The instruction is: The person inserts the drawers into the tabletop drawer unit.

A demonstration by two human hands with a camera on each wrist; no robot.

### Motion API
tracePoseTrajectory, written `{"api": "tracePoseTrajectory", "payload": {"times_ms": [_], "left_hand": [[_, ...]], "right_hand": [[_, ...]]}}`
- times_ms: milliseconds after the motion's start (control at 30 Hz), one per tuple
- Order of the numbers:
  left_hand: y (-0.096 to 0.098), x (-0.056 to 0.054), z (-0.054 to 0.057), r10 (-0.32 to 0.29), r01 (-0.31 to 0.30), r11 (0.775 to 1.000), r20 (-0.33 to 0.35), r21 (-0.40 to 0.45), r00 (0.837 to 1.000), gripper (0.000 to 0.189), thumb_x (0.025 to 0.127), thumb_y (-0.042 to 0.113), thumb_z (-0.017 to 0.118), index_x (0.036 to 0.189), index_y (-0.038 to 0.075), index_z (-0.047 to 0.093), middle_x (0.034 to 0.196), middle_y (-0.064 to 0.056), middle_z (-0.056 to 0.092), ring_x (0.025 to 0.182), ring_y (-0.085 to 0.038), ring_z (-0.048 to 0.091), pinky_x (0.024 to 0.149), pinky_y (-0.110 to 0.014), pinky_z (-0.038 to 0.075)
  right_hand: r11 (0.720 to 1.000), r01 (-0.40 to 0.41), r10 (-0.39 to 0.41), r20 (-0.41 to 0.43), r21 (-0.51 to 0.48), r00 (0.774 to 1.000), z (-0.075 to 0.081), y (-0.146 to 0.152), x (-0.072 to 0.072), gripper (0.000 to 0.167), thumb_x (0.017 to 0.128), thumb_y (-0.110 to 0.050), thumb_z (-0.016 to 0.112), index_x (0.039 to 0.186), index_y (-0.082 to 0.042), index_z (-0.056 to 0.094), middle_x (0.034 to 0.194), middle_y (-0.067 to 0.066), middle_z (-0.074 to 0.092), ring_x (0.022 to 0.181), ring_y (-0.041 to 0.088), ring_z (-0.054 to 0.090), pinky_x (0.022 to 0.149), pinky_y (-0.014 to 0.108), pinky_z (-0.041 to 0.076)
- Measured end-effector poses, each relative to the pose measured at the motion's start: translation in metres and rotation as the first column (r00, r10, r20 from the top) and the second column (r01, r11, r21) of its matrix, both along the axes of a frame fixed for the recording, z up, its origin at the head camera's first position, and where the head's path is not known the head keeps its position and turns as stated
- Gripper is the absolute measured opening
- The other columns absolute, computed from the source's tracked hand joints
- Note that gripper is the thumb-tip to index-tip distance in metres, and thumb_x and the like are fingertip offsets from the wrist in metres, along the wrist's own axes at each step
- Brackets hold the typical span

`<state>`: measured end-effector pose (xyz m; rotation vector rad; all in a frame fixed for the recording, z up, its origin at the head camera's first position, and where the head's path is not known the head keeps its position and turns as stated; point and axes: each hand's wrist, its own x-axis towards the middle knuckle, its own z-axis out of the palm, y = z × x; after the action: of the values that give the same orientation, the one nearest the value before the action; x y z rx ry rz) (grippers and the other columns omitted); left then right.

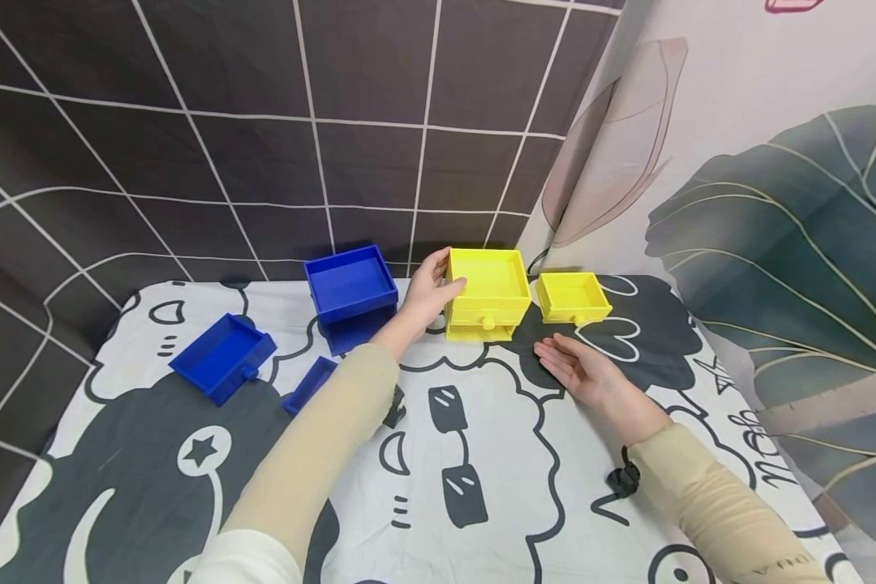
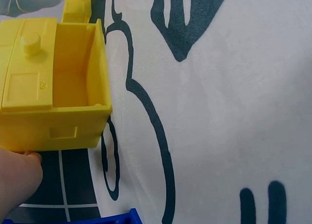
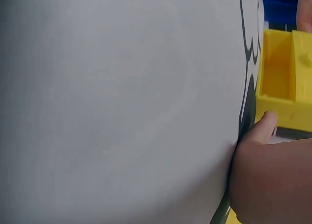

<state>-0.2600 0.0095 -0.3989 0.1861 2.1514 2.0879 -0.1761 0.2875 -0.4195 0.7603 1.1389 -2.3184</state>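
A small yellow drawer cabinet [image 1: 489, 276] stands near the back wall, with a round-knobbed drawer in its upper slot and an open lower slot [image 2: 73, 68]. My left hand [image 1: 427, 294] holds it by the left side, thumb over the top rim; the other fingertips are partly hidden. To its right sits a separate yellow drawer [image 1: 573, 298], its knob towards me. My right hand [image 1: 587, 373] hovers in front of that drawer, fingers extended and holding nothing. In the right wrist view, the right thumb [image 3: 263, 129] overlaps the yellow cabinet, apparently without touching it.
Left of the yellow cabinet stands a blue cabinet [image 1: 352, 284]. One blue drawer [image 1: 222, 357] lies at the left; another blue drawer [image 1: 310, 385] is partly covered by the left sleeve. A dark gridded cloth [image 1: 372, 162] hangs behind the patterned table cover [image 1: 511, 454].
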Motion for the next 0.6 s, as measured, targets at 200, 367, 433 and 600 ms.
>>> {"api": "tracePoseTrajectory", "payload": {"times_ms": [200,367,433,600], "left_hand": [[0.000,0.001,0.001,0.004,-0.004,1.000,0.003,-0.001,1.000,0.069,0.102,0.003,0.065,0.164,0.003,0.035,0.171,-0.015,0.038,0.160,-0.029,0.036,0.135,-0.038,0.028],[0.000,0.000,0.001,0.006,-0.006,1.000,0.001,-0.004,1.000,0.069,0.102,0.003,0.065,0.164,0.003,0.035,0.171,-0.015,0.038,0.160,-0.029,0.037,0.135,-0.038,0.028],[0.000,0.000,0.001,0.006,-0.006,1.000,0.001,-0.004,1.000,0.069,0.102,0.003,0.065,0.164,0.003,0.035,0.171,-0.015,0.038,0.160,-0.029,0.036,0.135,-0.038,0.028],[0.000,0.000,0.001,0.001,-0.001,1.000,0.000,-0.005,1.000,0.069,0.103,0.003,0.065,0.164,0.004,0.035,0.171,-0.015,0.037,0.160,-0.029,0.036,0.135,-0.038,0.028]], "right_hand": [[0.999,0.016,-0.016,0.013,-0.035,1.000,0.001,0.012,0.000,0.033,0.112,-0.016,0.053,0.093,-0.002,0.076,0.092,0.013,0.083,0.089,0.018,0.082,0.091,0.027,0.066],[0.998,0.040,-0.039,0.026,-0.043,0.999,0.002,0.021,-0.002,0.035,0.113,-0.016,0.052,0.094,-0.001,0.077,0.093,0.014,0.083,0.090,0.020,0.082,0.093,0.028,0.066],[0.998,0.049,-0.048,0.031,-0.045,0.998,0.002,0.025,-0.003,0.034,0.112,-0.016,0.052,0.094,-0.001,0.077,0.093,0.015,0.083,0.089,0.021,0.082,0.093,0.028,0.065],[0.997,0.071,-0.069,0.047,-0.034,0.996,0.003,0.034,-0.006,0.034,0.112,-0.018,0.055,0.092,-0.001,0.078,0.091,0.014,0.082,0.088,0.021,0.082,0.094,0.027,0.065]]}}
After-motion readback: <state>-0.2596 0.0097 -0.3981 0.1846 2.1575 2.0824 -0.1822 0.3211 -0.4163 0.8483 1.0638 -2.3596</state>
